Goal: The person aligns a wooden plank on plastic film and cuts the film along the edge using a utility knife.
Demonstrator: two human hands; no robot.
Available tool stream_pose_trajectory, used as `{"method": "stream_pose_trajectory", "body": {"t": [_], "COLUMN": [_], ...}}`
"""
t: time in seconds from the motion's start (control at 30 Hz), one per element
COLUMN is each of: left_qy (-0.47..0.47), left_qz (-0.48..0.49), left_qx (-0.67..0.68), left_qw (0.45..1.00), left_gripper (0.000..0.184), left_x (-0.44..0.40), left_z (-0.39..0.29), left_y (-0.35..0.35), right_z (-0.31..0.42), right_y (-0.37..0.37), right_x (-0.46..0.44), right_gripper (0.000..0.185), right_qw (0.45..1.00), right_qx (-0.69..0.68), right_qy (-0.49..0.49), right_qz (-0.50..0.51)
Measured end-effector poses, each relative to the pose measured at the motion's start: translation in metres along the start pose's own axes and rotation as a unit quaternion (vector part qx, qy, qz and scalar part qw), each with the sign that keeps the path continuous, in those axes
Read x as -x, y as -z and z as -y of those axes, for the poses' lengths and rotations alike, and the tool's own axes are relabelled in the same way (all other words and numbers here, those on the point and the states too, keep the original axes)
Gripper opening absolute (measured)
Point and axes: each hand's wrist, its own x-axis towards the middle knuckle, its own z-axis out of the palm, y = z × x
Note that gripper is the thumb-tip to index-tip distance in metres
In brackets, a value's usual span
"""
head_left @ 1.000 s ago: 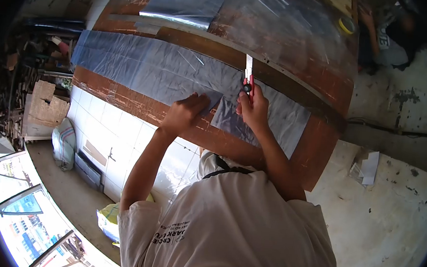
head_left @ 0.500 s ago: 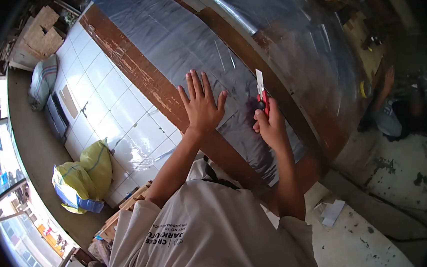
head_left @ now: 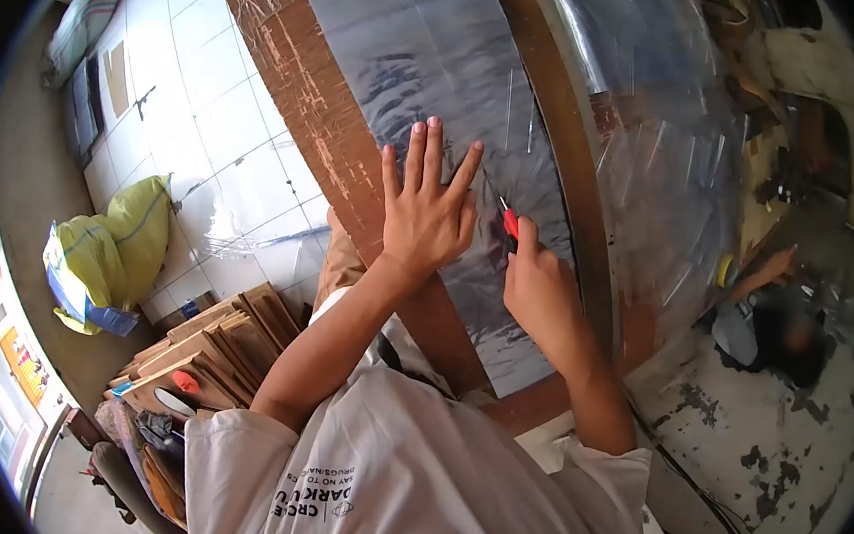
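My left hand (head_left: 423, 212) lies flat on a greyish, shiny plastic sheet (head_left: 406, 29), fingers spread and pointing away from me. Just to its right, my right hand (head_left: 542, 291) is closed around a red utility knife (head_left: 511, 223). The knife's blade tilts toward the upper left, its tip low over the sheet near my left fingers; I cannot tell if it touches. Beneath the sheet is a worn brown board (head_left: 298, 61), its surface scraped and peeling along the left side. Two thin clear strips (head_left: 531, 125) rest on the sheet ahead of the knife.
More clear plastic (head_left: 654, 185) covers the surface on the right. Beyond it, another person's arm (head_left: 770, 272) reaches in beside a yellow tape roll (head_left: 725, 267). To the left are a yellow sack (head_left: 117, 253) on the tiled floor (head_left: 227, 131) and stacked wooden boards (head_left: 230, 342).
My right hand has lowered the knife from upright to a slant toward the sheet, nearer my left hand. My left hand stays flat on the sheet. The view has shifted.
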Motion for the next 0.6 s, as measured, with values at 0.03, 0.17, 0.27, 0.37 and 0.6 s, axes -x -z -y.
{"method": "stream_pose_trajectory", "body": {"t": [0.03, 0.17, 0.27, 0.37, 0.6], "left_qy": [0.001, 0.004, 0.015, 0.025, 0.037], "left_qz": [0.004, -0.005, 0.017, 0.01, 0.002], "left_qx": [0.004, 0.008, 0.023, 0.029, 0.015], "left_qw": [1.0, 1.0, 0.999, 0.999, 0.999], "left_gripper": [0.062, 0.064, 0.065, 0.066, 0.064], "left_x": [0.0, -0.002, -0.003, -0.004, -0.005], "left_z": [0.0, 0.003, 0.003, 0.003, 0.004], "left_y": [0.0, -0.003, 0.002, -0.001, -0.007], "right_z": [0.004, 0.018, 0.022, 0.02, 0.01], "right_y": [0.0, -0.002, -0.004, 0.002, 0.005], "right_x": [0.0, -0.009, -0.014, -0.016, 0.018], "right_gripper": [0.042, 0.03, 0.027, 0.026, 0.02], "right_qw": [1.0, 0.996, 0.995, 0.994, 0.986], "right_qx": [0.002, 0.078, 0.087, 0.095, 0.081], "right_qy": [-0.001, -0.034, -0.046, -0.05, -0.099], "right_qz": [0.004, 0.012, 0.02, 0.029, 0.109]}}
